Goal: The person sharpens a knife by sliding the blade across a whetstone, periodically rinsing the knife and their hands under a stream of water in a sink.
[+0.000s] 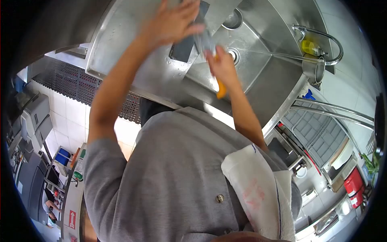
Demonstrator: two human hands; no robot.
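My right hand (224, 69) is wrapped around the orange handle (221, 91) of a knife, over the near side of the sink. The knife's wide blade (204, 41), smeared by motion, points away from me across a dark grey rectangular slab (181, 51) that looks like a sharpening stone. My left hand (173, 23) is beside the blade with fingers stretched out and thumb reaching toward it. That hand is blurred and partly cut off at the top edge. The slab lies at the border between the steel drainboard (121, 52) and the basin.
Right of my hands is the steel sink basin (258, 74) with a drain (233, 55) and a round metal bowl (233, 19). A curved faucet (336, 44), a yellow bottle (310, 47) and a metal pot (313, 68) stand along its right side. A perforated black mat (74, 78) is at left.
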